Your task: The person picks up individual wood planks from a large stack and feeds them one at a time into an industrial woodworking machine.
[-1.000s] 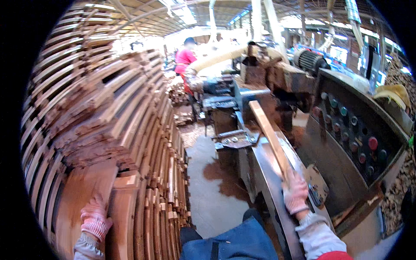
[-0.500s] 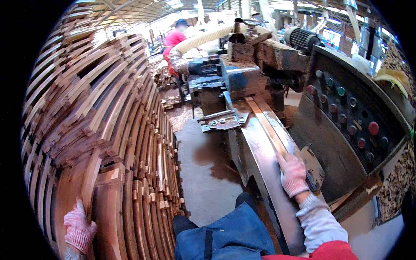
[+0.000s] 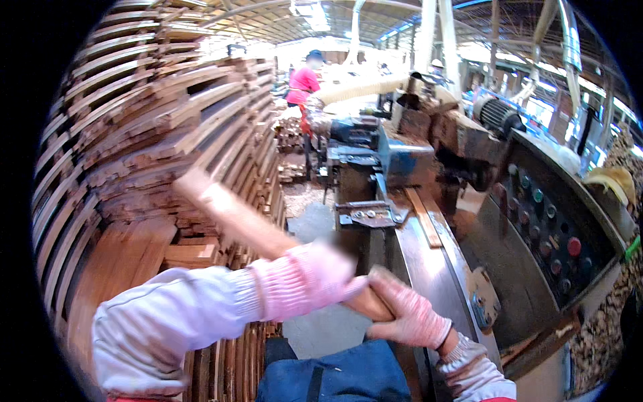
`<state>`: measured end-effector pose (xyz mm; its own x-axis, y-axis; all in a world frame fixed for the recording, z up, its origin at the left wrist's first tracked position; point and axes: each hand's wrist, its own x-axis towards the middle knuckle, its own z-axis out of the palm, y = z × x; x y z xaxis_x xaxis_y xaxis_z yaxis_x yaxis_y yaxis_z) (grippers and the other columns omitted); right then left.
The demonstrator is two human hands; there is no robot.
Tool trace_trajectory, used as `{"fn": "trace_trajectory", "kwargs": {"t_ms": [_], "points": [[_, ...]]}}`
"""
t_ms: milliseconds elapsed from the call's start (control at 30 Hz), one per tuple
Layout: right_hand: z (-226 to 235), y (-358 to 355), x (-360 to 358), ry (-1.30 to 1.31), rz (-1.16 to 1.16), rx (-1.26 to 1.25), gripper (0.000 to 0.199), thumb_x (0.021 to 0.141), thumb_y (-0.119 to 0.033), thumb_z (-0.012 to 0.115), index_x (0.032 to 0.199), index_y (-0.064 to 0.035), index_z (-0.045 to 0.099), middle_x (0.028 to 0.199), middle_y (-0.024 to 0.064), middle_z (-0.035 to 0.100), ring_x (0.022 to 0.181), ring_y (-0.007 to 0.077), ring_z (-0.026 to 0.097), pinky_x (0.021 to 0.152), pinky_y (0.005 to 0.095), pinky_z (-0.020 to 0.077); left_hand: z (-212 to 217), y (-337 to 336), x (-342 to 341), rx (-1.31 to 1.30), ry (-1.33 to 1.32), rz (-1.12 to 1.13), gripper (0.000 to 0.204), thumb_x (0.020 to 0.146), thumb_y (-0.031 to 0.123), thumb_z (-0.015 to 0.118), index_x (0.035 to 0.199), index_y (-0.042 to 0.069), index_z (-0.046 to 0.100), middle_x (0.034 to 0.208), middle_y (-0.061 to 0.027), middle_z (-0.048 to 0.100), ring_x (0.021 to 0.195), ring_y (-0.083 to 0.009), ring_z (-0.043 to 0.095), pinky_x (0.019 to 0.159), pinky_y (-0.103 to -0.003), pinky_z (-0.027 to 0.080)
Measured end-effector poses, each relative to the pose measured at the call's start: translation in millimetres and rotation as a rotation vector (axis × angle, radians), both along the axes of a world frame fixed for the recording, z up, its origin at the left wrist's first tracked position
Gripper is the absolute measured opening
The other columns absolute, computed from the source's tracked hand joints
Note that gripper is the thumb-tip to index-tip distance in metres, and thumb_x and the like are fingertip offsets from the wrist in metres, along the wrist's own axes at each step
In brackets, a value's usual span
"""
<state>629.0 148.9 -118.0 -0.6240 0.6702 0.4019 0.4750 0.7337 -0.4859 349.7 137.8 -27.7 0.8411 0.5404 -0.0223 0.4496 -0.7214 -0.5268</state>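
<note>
A slat of light brown wood (image 3: 234, 218) lies slantwise in the air before me, its far end blurred by motion. My left hand (image 3: 311, 271), in a pink and white knit glove, is wrapped round it past the middle. At its near end my right hand (image 3: 412, 315), gloved alike, has its fingers and thumb about the wood. A second wooden strip (image 3: 423, 218) rests on the machine's metal table (image 3: 425, 268), its far end running toward the cutting head (image 3: 405, 157); neither hand touches it.
High stacks of wooden slats (image 3: 161, 141) rise on my left. A dark control panel (image 3: 542, 221) with coloured buttons stands right, by a shaped plate (image 3: 483, 295) at the table's edge. Farther off are a pale hose (image 3: 375, 87) and a person in a pink top (image 3: 303, 86).
My left hand has come from the stack across to the middle with a slat. My right hand has left the strip on the table and moved left to the slat's near end.
</note>
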Motion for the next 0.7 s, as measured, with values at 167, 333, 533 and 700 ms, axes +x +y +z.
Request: {"fn": "trace_trajectory", "kwargs": {"t_ms": [167,333,533,700], "points": [[-23,-102,71,-0.144,-0.569,-0.095,0.093,0.080,-0.037,0.086,0.156,-0.0022,0.046,0.109,0.0219,0.073,0.102,0.0419,0.072,0.088,0.0521,0.0571,7,35,60,0.318,-0.262,-0.323,0.045,0.089,0.023,0.064,0.133,0.013,0.060,0.118,-0.0102,0.067,0.111,-0.0292,0.068,0.098,-0.048,0.054],[-67,-166,124,-0.572,-0.855,-0.101,0.089,0.080,-0.037,0.083,0.155,-0.0042,0.047,0.110,0.0207,0.067,0.095,0.0415,0.067,0.081,0.0527,0.0553,39,26,6,0.154,-0.243,0.049,0.060,0.082,0.018,0.075,0.140,0.012,0.059,0.130,-0.0125,0.068,0.128,-0.0330,0.064,0.115,-0.049,0.047],[-82,-69,115,-0.480,-1.046,0.118,0.086,0.085,-0.032,0.080,0.158,-0.0050,0.045,0.135,0.0195,0.062,0.107,0.0376,0.064,0.092,0.0492,0.0529,42,-47,-152,0.179,-0.257,0.736,0.081,0.075,0.016,0.084,0.149,0.006,0.053,0.132,-0.0171,0.066,0.126,-0.0377,0.062,0.111,-0.047,0.050],[-88,96,105,-0.085,-1.001,0.303,0.089,0.089,-0.023,0.077,0.165,-0.0041,0.034,0.146,0.0261,0.058,0.124,0.0450,0.062,0.108,0.0505,0.0498,21,-145,-266,0.085,0.075,1.615,0.110,0.073,0.039,0.090,0.161,0.000,0.036,0.143,-0.0228,0.059,0.131,-0.0375,0.059,0.107,-0.045,0.052]]}}
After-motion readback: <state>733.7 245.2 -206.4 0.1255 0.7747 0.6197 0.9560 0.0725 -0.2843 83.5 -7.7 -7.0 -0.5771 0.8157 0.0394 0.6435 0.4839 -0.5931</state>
